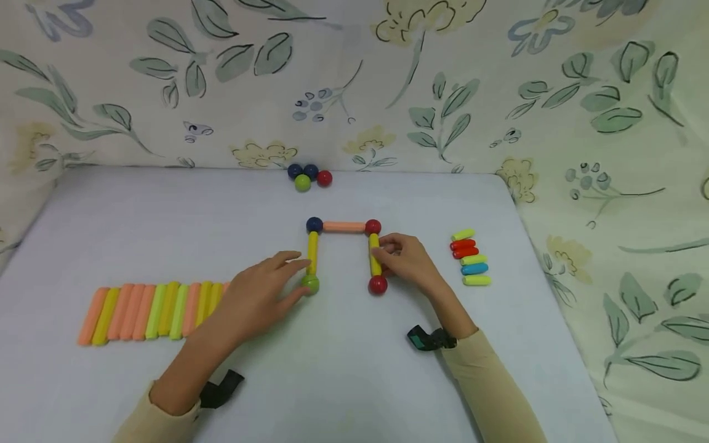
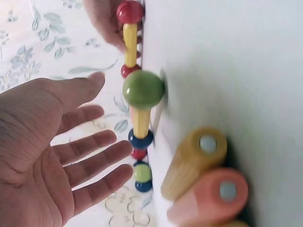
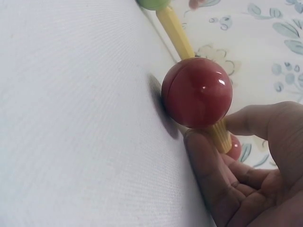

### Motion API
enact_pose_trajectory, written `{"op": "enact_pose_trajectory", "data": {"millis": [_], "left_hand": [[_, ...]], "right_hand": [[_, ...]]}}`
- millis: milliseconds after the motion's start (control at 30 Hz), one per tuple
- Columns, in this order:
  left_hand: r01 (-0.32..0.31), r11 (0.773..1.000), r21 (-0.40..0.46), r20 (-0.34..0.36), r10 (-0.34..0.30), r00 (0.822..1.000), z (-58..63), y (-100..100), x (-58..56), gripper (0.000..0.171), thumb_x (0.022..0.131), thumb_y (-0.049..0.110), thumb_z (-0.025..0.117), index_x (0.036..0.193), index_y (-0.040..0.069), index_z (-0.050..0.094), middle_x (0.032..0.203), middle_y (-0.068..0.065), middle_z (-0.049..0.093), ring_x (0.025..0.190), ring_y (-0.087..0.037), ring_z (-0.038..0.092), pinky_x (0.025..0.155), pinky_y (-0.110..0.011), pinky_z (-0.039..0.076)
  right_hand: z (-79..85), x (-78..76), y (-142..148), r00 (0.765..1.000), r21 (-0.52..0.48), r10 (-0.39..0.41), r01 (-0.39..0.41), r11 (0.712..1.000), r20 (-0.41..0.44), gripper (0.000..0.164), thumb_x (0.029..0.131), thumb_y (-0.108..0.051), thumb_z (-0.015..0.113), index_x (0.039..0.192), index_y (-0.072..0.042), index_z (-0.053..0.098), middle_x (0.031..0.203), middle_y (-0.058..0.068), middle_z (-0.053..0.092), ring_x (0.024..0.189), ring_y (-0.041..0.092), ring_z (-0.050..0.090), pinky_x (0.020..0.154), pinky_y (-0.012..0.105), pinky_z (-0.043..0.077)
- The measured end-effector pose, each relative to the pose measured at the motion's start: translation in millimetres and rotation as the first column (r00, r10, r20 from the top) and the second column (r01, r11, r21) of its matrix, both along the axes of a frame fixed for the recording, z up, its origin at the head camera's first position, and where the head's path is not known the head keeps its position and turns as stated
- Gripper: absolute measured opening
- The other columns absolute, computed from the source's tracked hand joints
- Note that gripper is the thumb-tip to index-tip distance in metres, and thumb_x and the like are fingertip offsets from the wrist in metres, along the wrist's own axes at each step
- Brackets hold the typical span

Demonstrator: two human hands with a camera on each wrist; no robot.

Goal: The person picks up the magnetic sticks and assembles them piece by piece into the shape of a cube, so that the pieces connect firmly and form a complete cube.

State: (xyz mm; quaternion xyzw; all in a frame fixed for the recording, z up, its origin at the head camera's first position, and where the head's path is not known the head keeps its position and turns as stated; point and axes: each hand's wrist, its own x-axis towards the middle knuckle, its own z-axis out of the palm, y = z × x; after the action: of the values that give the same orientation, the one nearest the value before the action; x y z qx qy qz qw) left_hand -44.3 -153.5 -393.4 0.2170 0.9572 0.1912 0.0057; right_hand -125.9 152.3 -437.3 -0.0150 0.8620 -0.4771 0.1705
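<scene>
While holding both forearms out over the white table [image 1: 332, 375], wears beige sleeves [image 1: 493, 387] and a dark strap [image 1: 223, 389] at each wrist. To the left on the table, a row of long sticks [image 1: 151, 311] laid side by side in orange, yellow and light green, passing partly out of sight behind the left hand [image 1: 257, 299]. In the left wrist view, a pale grey disc [image 2: 208, 144] in the end of a yellow one.

Holds the left hand with fingers spread and nearly straight, gripping nothing, just beside the near green ball [image 1: 311, 283]; in the left wrist view, with a gap between thumb and ball. Pinches the right yellow stick [image 1: 376, 266] between thumb and fingers of the right hand [image 1: 408, 257], just beyond the near red ball [image 1: 378, 285].

Between the two hands, near the middle of the table: a three-sided frame [image 1: 354, 227] with both ends towards the sleeves. On its left side, the left yellow stick [image 1: 312, 251], running from green ball to dark blue ball [image 1: 314, 224]. On its right, the pinched stick, running to the far red ball [image 1: 373, 227]. Across the far side, an orange stick [image 1: 340, 227] between blue and red.

Well to the right, six short sticks [image 1: 473, 260] in a loose column: three yellow-green, two red, one blue. At the table's far edge, a bunch of four balls [image 1: 311, 172]: two dark blue, one light green, one red. Behind everything, a pale cloth [image 1: 332, 67] printed with leaves and flowers.
</scene>
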Motion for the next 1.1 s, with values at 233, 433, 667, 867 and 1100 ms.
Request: {"op": "enact_pose_trajectory", "data": {"millis": [233,433,667,867,1100], "left_hand": [[-0.202,0.979,-0.013,-0.022,0.202,0.979,7.6,-21.0,16.2,0.044,0.097,0.024,0.078,0.132,-0.002,0.07,0.121,-0.02,0.071,0.087,-0.03,0.071,0.063,-0.04,0.06],[-0.281,0.958,-0.064,0.019,0.282,0.959,0.5,-27.5,27.5,0.031,0.096,0.027,0.08,0.109,0.0,0.076,0.103,-0.019,0.069,0.054,-0.015,0.053,0.043,-0.027,0.04],[-0.241,0.969,-0.063,-0.007,0.241,0.971,-7.8,-20.5,42.0,0.033,0.09,0.021,0.085,0.116,0.002,0.075,0.098,-0.015,0.066,0.069,-0.022,0.06,0.046,-0.027,0.041],[-0.222,0.974,-0.043,-0.069,0.219,0.973,-18.3,-12.7,45.4,0.043,0.086,0.012,0.088,0.126,0.005,0.072,0.099,-0.015,0.071,0.086,-0.031,0.066,0.053,-0.035,0.053],[-0.26,0.966,-0.016,-0.039,0.259,0.965,-19.3,-4.9,40.1,0.035,0.088,0.011,0.086,0.118,-0.002,0.074,0.102,-0.016,0.074,0.084,-0.031,0.07,0.062,-0.042,0.06]], "right_hand": [[1.4,-2.4,0.4,1.0,0.004,-0.007,0.007,1.0,-0.009,0.04,0.101,-0.03,0.072,0.131,-0.004,0.066,0.103,0.014,0.069,0.073,0.023,0.073,0.072,0.03,0.063],[0.8,-2.7,0.7,1.0,-0.015,-0.007,0.007,1.0,-0.011,0.039,0.101,-0.029,0.073,0.13,-0.003,0.066,0.102,0.014,0.07,0.073,0.023,0.072,0.071,0.03,0.064],[-3.0,-2.9,-0.6,1.0,-0.023,-0.003,0.003,1.0,-0.006,0.038,0.101,-0.028,0.073,0.128,-0.003,0.066,0.103,0.014,0.07,0.074,0.023,0.072,0.071,0.03,0.064],[-1.7,-2.0,-0.8,1.0,-0.02,-0.004,0.004,1.0,0.005,0.039,0.101,-0.028,0.072,0.13,-0.003,0.065,0.103,0.015,0.07,0.074,0.022,0.072,0.072,0.029,0.063],[-2.4,-2.5,-1.6,1.0,-0.016,-0.009,0.008,1.0,-0.008,0.039,0.101,-0.027,0.073,0.129,-0.002,0.066,0.103,0.015,0.071,0.073,0.022,0.072,0.071,0.028,0.063]]}}
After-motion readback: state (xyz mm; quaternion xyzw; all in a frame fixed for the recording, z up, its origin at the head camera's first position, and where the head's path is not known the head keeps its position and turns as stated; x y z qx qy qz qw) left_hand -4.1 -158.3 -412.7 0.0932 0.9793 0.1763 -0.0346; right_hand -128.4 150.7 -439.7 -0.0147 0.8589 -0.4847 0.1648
